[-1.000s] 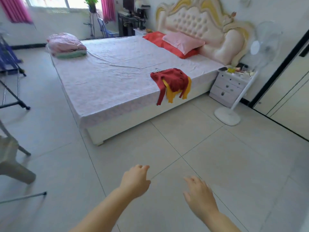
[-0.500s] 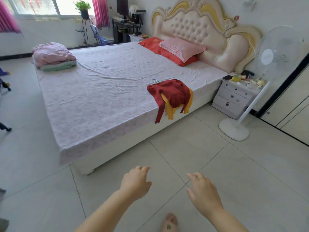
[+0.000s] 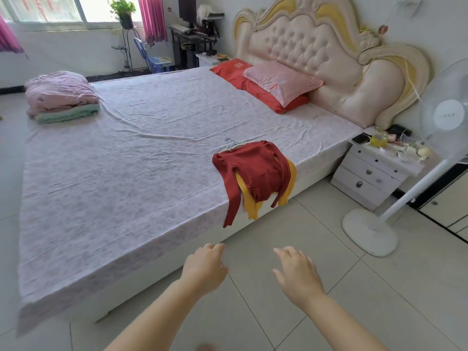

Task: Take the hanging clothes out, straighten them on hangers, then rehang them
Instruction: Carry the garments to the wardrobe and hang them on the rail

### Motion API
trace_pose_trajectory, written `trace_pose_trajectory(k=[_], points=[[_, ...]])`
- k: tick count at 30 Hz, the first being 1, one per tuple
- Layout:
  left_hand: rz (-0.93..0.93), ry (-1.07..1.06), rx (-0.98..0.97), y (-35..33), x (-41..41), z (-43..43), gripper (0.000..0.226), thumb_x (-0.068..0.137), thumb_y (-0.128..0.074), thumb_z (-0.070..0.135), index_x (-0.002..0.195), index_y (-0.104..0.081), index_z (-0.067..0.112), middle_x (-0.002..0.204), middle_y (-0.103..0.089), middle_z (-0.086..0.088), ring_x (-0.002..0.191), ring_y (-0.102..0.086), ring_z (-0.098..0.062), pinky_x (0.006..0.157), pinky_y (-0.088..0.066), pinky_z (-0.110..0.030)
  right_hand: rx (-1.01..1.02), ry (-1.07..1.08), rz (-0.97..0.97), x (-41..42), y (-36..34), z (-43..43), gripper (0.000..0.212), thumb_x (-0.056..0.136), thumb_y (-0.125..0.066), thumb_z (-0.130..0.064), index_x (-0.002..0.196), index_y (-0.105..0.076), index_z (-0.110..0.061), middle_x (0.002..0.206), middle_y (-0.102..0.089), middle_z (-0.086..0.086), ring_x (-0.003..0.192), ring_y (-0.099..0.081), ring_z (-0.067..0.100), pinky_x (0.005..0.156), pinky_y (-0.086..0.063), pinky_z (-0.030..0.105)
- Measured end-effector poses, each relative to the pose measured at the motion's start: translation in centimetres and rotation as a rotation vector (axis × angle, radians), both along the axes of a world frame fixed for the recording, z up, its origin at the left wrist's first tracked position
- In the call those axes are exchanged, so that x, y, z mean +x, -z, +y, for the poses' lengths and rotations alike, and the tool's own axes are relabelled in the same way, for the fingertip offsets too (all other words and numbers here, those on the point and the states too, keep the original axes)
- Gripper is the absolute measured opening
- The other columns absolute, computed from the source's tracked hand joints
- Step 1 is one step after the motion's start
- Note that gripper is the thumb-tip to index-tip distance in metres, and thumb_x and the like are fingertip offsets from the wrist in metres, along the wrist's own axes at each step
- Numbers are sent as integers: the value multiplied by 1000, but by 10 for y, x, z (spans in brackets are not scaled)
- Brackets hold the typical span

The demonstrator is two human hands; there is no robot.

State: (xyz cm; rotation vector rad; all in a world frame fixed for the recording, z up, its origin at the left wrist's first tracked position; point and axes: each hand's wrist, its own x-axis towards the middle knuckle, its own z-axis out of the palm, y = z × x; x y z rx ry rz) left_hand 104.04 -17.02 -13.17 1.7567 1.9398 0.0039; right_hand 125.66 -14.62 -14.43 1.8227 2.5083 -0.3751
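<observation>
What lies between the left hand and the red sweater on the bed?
In the head view, only bare floor tiles and the bed's sheeted edge lie between the left hand and the red sweater. Nothing else is there.

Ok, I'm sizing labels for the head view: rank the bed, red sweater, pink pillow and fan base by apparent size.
1. bed
2. red sweater
3. pink pillow and fan base look about alike; the pillow lies farther off, so no ranking.
</observation>
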Motion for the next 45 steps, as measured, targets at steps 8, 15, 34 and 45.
trace_pose_trajectory(k=[8, 15, 34, 45], points=[[-35, 12, -2, 29, -27, 195, 55, 90, -49, 34, 141, -29, 26, 138, -42, 1, 118, -47, -20, 89, -45, -31, -40, 22, -35, -25, 20, 190, 50, 95, -43, -36, 142, -30, -24, 135, -40, -5, 126, -37, 13, 105, -25, 26], [-41, -15, -7, 16, -56, 345, 52, 91, -48, 33, 139, -32, 24, 136, -42, -1, 120, -46, -23, 92, -43, -34, -45, 18, -39, -55, 10, 345, 49, 94, -45, -36, 140, -33, -25, 132, -42, -5, 124, -38, 15, 104, -26, 27], [-80, -418, -151, 107, -90, 723, 55, 91, -48, 38, 141, -30, 25, 139, -41, 2, 123, -44, -18, 99, -42, -35, -262, -348, -138, -128, 127, 825, 49, 92, -49, -35, 138, -38, -21, 134, -43, 1, 123, -42, 21, 103, -33, 33], [-38, -489, -278, 216, -104, 804, 55, 92, -44, 40, 142, -26, 27, 141, -37, 5, 127, -39, -16, 101, -37, -33, -294, -415, -173, -188, 289, 967, 34, 95, -45, -28, 124, -48, -10, 134, -45, 4, 120, -44, 24, 97, -37, 34]])
